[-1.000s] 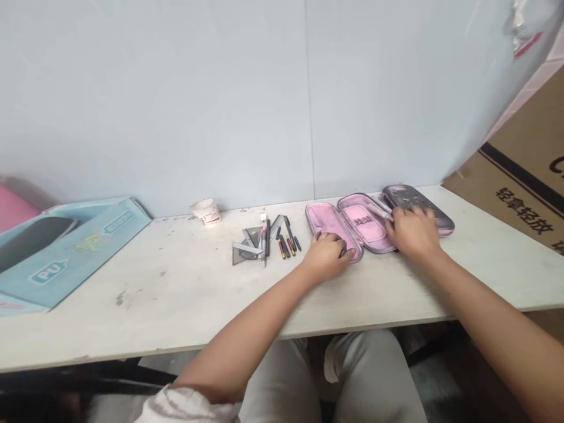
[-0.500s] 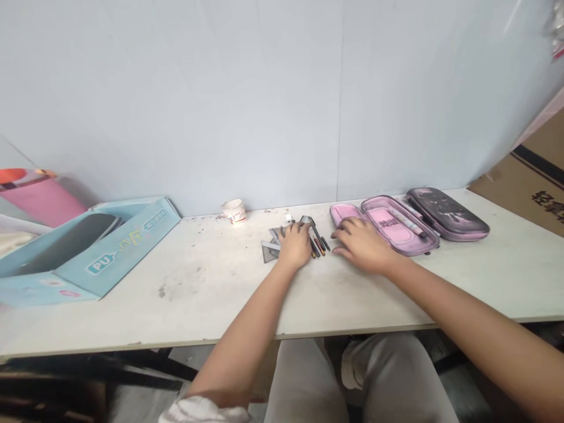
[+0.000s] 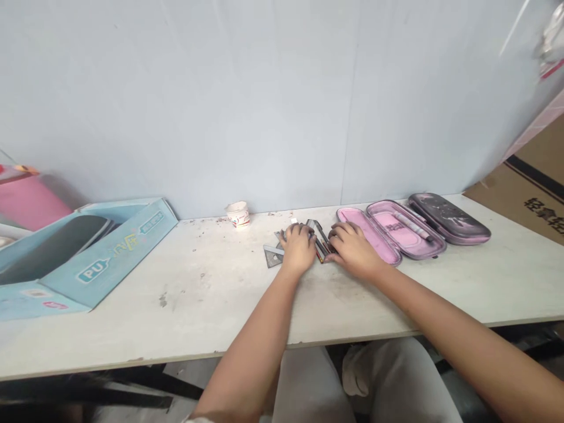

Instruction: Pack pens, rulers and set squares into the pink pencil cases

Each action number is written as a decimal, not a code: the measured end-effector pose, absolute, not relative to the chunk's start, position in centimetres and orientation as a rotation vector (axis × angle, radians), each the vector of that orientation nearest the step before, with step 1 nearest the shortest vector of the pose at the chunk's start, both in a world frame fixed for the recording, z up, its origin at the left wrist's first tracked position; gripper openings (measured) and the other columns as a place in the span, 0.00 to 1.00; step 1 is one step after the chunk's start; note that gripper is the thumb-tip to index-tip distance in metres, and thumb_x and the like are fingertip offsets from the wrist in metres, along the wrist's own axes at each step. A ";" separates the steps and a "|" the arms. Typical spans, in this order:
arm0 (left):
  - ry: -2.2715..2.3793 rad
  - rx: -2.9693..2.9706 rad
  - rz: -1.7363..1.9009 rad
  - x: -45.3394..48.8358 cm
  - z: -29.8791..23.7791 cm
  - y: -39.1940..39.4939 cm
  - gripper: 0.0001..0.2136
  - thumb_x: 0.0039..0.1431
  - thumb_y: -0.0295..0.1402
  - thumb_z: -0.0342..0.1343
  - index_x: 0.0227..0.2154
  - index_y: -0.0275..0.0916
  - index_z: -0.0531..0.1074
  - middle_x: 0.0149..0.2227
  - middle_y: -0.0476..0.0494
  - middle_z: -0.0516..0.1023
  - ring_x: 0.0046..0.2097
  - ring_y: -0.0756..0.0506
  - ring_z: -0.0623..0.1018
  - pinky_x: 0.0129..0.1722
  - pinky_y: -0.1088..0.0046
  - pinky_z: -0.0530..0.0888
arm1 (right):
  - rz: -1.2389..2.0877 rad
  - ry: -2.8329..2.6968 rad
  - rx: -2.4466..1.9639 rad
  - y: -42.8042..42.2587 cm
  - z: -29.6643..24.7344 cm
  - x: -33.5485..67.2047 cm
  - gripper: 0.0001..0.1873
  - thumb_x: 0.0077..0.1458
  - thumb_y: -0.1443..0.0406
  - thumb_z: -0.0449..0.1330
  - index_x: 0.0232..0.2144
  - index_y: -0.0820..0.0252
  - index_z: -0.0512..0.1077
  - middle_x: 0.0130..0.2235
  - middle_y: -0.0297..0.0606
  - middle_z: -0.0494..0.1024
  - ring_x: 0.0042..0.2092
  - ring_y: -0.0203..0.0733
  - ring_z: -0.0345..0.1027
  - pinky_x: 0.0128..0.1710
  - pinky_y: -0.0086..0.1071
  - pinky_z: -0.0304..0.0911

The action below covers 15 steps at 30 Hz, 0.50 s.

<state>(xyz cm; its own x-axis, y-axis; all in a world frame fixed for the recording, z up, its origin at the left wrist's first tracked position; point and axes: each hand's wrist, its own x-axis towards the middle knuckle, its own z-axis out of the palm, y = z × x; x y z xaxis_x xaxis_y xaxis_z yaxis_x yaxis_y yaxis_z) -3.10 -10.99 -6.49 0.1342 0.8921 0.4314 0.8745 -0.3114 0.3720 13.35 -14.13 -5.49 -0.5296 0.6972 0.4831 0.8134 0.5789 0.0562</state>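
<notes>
My left hand (image 3: 297, 248) lies on a small pile of stationery on the white table (image 3: 211, 294), fingers laid over it, holding nothing. A grey set square (image 3: 272, 256) sticks out from under it on the left. My right hand (image 3: 353, 251) is just to the right, its fingers curled against several pens (image 3: 320, 242) that lie between the two hands. Right of my right hand, an open pink pencil case (image 3: 399, 238) lies flat, with a pen (image 3: 409, 225) in its middle section and its dark lid (image 3: 449, 217) folded out to the right.
A small paper cup (image 3: 238, 214) stands near the wall behind the pile. A light-blue cardboard box (image 3: 88, 255) lies at the left, with a pink object (image 3: 26, 202) behind it. A brown carton (image 3: 529, 202) is at the far right. A pale wall closes the back.
My left hand has left the pencil case's left end and moved onto the stationery pile. My right hand has left the case, with a pen now in it, and come to the pens.
</notes>
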 end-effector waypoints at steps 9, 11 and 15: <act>1.338 1.840 1.304 0.3 -4.6 -12.0 0.08 0.55 0.36 0.49 0.32 0.38 0.70 0.36 0.45 0.73 0.43 0.47 0.70 0.46 0.70 0.64 | -0.027 -2.155 -1.105 -15.7 -6.2 17.5 0.10 0.56 0.61 0.52 0.33 0.60 0.70 0.40 0.44 0.71 0.47 0.47 0.61 0.45 0.41 0.58; 1.239 1.722 1.315 2.4 -4.1 -11.9 0.07 0.54 0.33 0.50 0.32 0.38 0.71 0.36 0.46 0.73 0.41 0.48 0.70 0.44 0.73 0.64 | -0.052 -2.095 -1.160 -15.8 -5.9 19.3 0.10 0.55 0.60 0.53 0.32 0.60 0.69 0.40 0.44 0.71 0.47 0.48 0.60 0.46 0.41 0.57; 1.083 1.541 1.285 7.7 -3.2 -10.9 0.06 0.51 0.32 0.52 0.31 0.37 0.72 0.32 0.49 0.73 0.38 0.51 0.70 0.43 0.76 0.63 | -0.145 -1.943 -1.317 -15.5 -5.8 24.0 0.09 0.54 0.61 0.52 0.32 0.60 0.68 0.38 0.44 0.72 0.46 0.50 0.61 0.47 0.42 0.55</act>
